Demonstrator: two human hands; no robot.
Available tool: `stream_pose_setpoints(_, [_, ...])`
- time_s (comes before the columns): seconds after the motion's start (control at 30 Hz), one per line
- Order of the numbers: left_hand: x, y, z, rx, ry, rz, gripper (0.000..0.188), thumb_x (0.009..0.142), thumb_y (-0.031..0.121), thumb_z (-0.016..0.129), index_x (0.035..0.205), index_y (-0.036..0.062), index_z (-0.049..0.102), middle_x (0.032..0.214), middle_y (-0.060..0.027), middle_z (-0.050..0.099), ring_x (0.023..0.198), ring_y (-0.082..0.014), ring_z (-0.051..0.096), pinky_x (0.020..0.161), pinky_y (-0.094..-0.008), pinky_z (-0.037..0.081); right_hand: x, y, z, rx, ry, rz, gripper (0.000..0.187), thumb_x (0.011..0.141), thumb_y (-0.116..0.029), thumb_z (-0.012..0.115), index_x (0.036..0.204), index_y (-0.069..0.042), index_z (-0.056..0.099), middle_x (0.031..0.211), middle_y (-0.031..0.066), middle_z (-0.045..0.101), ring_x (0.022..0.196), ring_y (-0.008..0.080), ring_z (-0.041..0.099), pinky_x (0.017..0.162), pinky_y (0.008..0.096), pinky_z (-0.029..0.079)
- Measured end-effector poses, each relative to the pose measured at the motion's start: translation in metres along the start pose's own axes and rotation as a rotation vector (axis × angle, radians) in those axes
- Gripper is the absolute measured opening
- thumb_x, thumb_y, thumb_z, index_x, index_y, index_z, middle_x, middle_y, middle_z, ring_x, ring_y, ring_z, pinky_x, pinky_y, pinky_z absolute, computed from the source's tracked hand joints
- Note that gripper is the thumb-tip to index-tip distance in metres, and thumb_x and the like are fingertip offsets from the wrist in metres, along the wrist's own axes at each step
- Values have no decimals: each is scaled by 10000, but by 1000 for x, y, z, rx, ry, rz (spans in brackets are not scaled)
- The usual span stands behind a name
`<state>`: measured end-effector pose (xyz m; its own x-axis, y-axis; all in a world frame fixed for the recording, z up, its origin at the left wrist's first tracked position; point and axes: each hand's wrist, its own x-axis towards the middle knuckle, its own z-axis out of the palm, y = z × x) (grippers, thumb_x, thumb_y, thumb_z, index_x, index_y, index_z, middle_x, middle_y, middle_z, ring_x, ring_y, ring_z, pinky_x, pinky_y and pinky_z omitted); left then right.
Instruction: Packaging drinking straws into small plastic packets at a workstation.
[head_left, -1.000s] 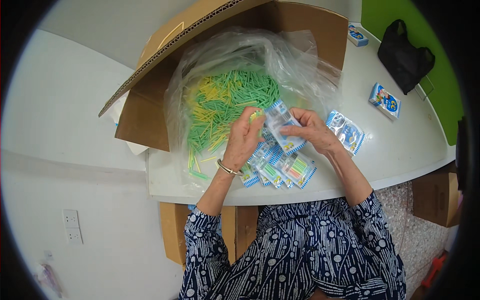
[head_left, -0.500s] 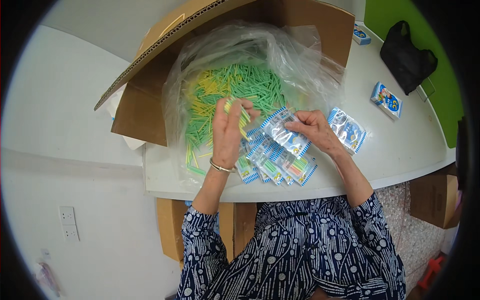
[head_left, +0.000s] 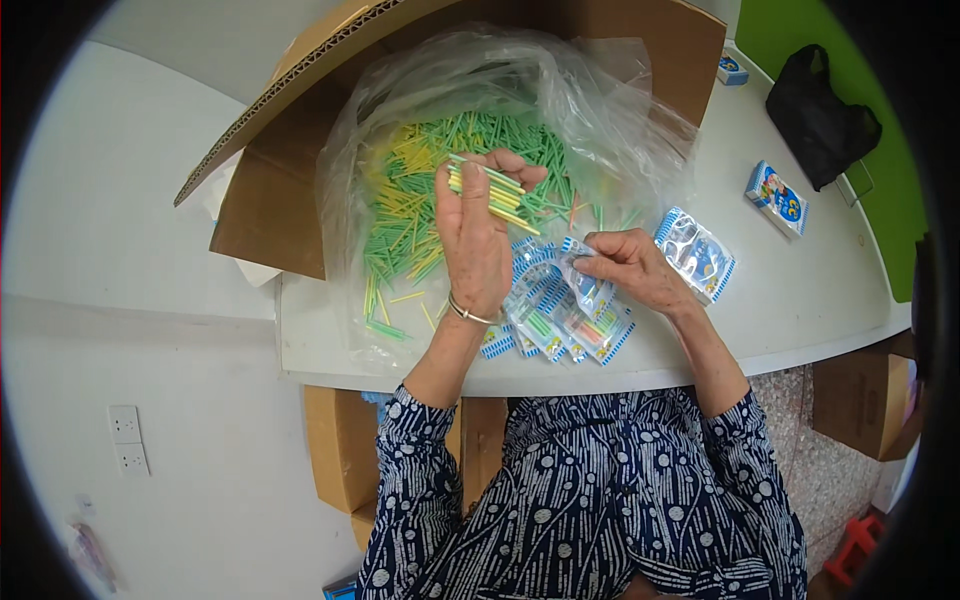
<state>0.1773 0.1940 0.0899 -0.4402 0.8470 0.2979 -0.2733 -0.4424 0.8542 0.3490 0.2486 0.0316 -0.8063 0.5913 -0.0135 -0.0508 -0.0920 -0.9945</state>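
My left hand [head_left: 476, 245] is curled round a small bunch of thin yellow and green plastic sticks [head_left: 500, 205], thumb across them. To its right, my right hand [head_left: 645, 268] pinches a clear plastic packet [head_left: 588, 288] with blue striped edges, which looks bent in the fingers. Beneath it lies an overlapping pile of similar packets [head_left: 545, 318], some with coloured sticks showing through. Behind my left hand, many loose green and yellow sticks [head_left: 415, 155] fill a clear plastic bag [head_left: 345, 150] at the mouth of a cardboard box [head_left: 270, 215].
More flat packets [head_left: 695, 258] lie right of my right hand. Farther right are a small blue and white box [head_left: 777, 200], another such box [head_left: 732, 70] and a black bag [head_left: 822, 120] by a green panel [head_left: 895, 190]. The white table's curved edge [head_left: 800, 352] runs in front of me.
My left hand has moved slightly right and turned, its sticks now lying across the fingers. The packet in my right hand, flat before, has swung round and bent.
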Motion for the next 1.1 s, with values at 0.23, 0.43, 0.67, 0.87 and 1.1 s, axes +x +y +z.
stream_pose_setpoints(0.23, [4,-9,-8,-13,-26,-40,203,1008,246,373,1043,50,410,998,-99,561,911,-224,607,869,-374,464,15,9,-13,79,37,110,163,848,-138,667,801,18,670,676,-42,589,623,12,473,552,194,380])
stream_pose_setpoints(0.43, [8,-18,-7,-27,-57,-27,198,1014,227,348,1037,32,373,987,-110,558,901,-229,610,848,-361,476,23,21,-23,68,-6,126,165,846,-125,667,775,23,682,680,-26,608,639,15,499,577,192,408])
stream_pose_setpoints(0.67, [-6,-38,-5,49,-145,-115,211,1014,220,344,1045,13,367,998,-142,588,952,-231,598,893,-370,453,23,22,-25,112,-11,105,183,857,-181,668,826,-4,699,679,-58,582,640,0,453,550,190,355])
stream_pose_setpoints(0.87, [-23,-46,-8,222,-179,-121,203,1011,174,339,1089,-11,372,1159,-197,579,1106,-223,532,988,-341,378,17,19,-25,122,4,78,171,862,-144,655,809,15,687,680,-45,590,646,9,468,575,195,388])
stream_pose_setpoints(1.1, [-30,-46,-2,212,-162,-118,172,1000,165,365,1068,18,422,1181,-211,563,1144,-225,508,991,-345,379,10,20,-24,96,46,57,208,866,-125,645,724,26,640,664,-52,545,651,9,426,577,205,366])
